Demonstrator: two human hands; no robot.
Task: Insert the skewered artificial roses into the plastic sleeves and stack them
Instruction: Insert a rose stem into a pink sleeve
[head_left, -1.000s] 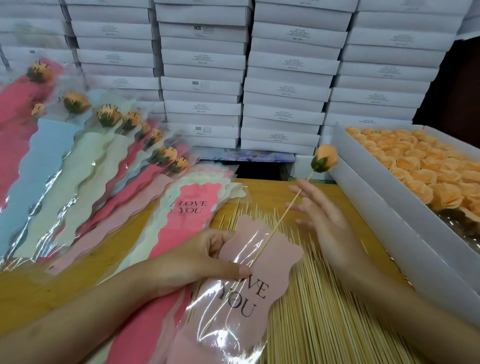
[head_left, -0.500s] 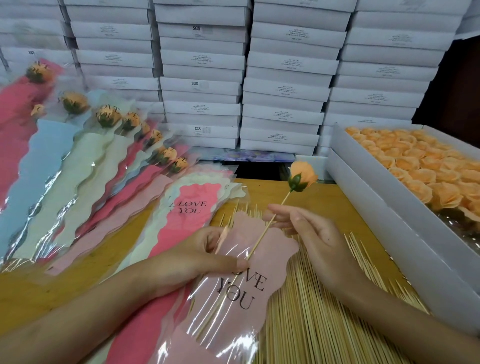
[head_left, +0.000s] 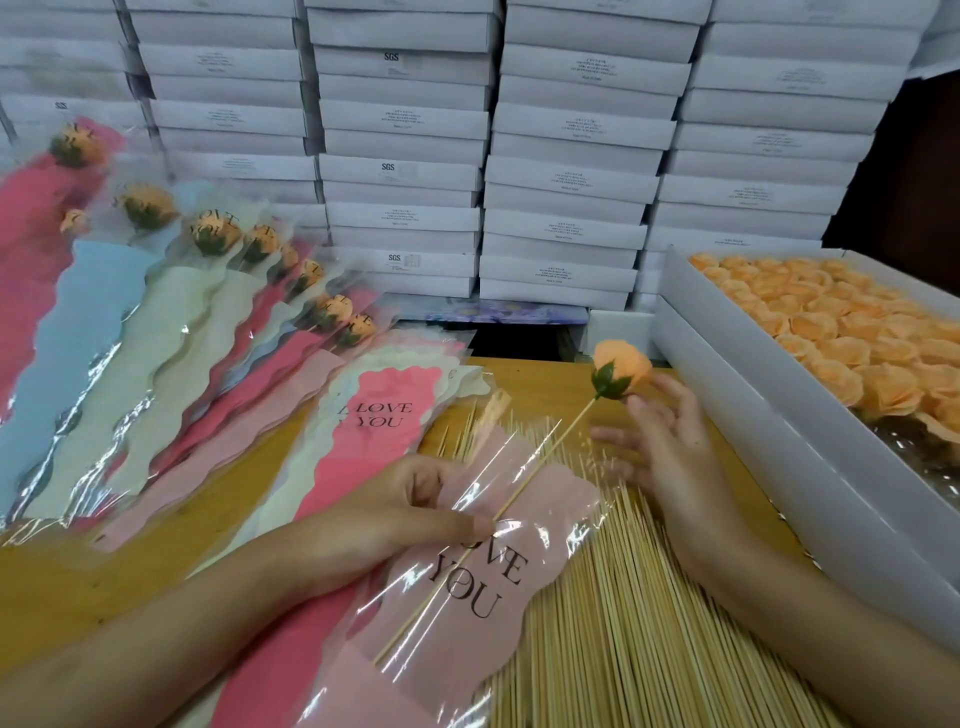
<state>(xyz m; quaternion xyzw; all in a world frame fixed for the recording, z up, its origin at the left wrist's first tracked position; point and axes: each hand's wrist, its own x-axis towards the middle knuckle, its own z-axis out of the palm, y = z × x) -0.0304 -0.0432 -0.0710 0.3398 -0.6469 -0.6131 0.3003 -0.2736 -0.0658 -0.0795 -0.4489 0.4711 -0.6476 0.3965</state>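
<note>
- Head view, grips: my left hand (head_left: 415, 514) pinches the pink sleeve (head_left: 467, 629) near its mouth. The thumb on top presses film and skewer (head_left: 540, 470) together, and the fingers show through the clear plastic behind. My right hand (head_left: 670, 447) is released, fingers straight and spread. One fingertip lies just beside the flower's green base; I cannot tell whether it touches.
- Head view, place: the rose (head_left: 623, 366) stands outside the sleeve's mouth, at one o'clock from my left thumb. Its skewer slants down toward seven o'clock, and the lower length appears to run inside the sleeve, across the "LOVE YOU" print. The sleeve lies on the loose skewers (head_left: 623, 634).
- Head view, handling: I judge the rose feather-light, with a soft head that would crush. I would hold the stick, not the petals. The skewer looks stiff but thin, so a bend could snap it. The film looks slick and floppy, best pinched at the mouth as it is now.
- Head view, looks: peach petals, a dark green calyx and a pale wooden stick. The sleeve is clear film over a wavy-edged pink panel.
- Head view, surroundings: sleeved roses (head_left: 156, 338) fan out at ten o'clock, and empty sleeves (head_left: 384, 415) lie at twelve o'clock of my left hand. A white box (head_left: 753, 415) of peach heads sits at three o'clock.
</note>
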